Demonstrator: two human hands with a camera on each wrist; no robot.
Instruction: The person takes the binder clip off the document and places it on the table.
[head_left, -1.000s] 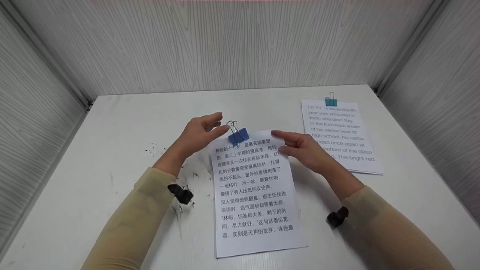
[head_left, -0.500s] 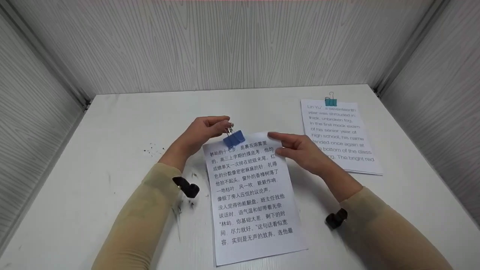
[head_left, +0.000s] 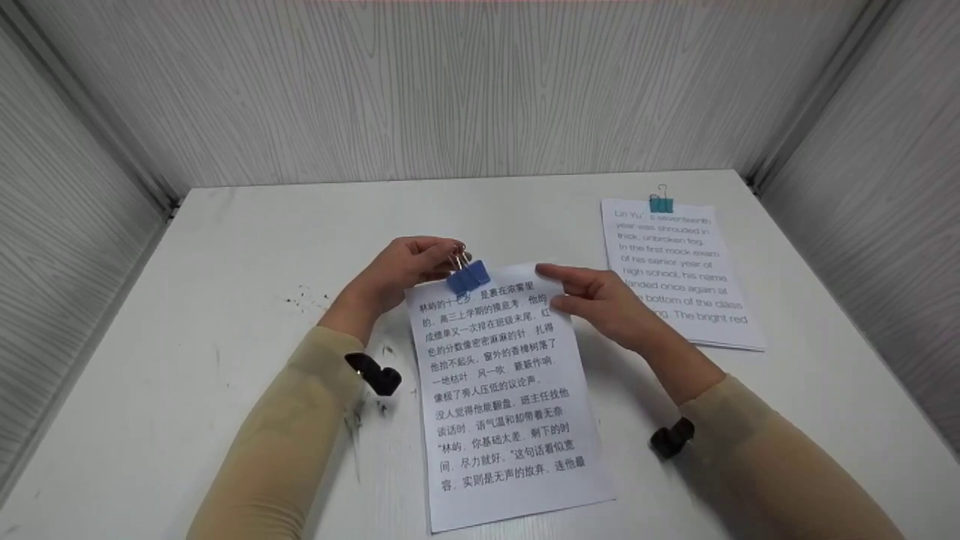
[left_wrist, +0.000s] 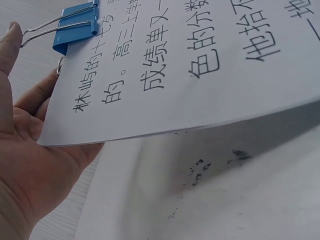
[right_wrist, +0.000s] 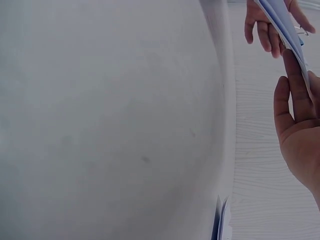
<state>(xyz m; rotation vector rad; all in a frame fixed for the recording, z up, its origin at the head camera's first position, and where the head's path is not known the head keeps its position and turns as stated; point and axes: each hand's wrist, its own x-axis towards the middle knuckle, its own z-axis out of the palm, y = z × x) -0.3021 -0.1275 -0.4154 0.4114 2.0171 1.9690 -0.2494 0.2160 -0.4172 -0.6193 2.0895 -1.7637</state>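
Observation:
A stack of paper [head_left: 506,499] printed with Chinese text slants up in front of me, its top edge raised off the table. A blue binder clip [head_left: 469,278] sits on that edge, left of its middle. My left hand [head_left: 396,271] pinches the clip's wire handles. In the left wrist view the thumb [left_wrist: 11,47] meets the end of one handle, and the other fingers lie behind the paper. My right hand [head_left: 611,306] pinches the stack's upper right edge. In the right wrist view its fingers [right_wrist: 296,85] run along the back of the sheets.
To the right lies a second stack of paper [head_left: 679,274] with English text, held by a teal binder clip [head_left: 661,205]. Dark marks [head_left: 304,298] spot the white table [head_left: 247,247]. Grey wood-grain panels [head_left: 465,90] stand behind and at both sides.
My left hand has moved from beside the clip onto its handles. The clip and the top of the stack have shifted slightly left. The right hand keeps its hold, moving slightly left.

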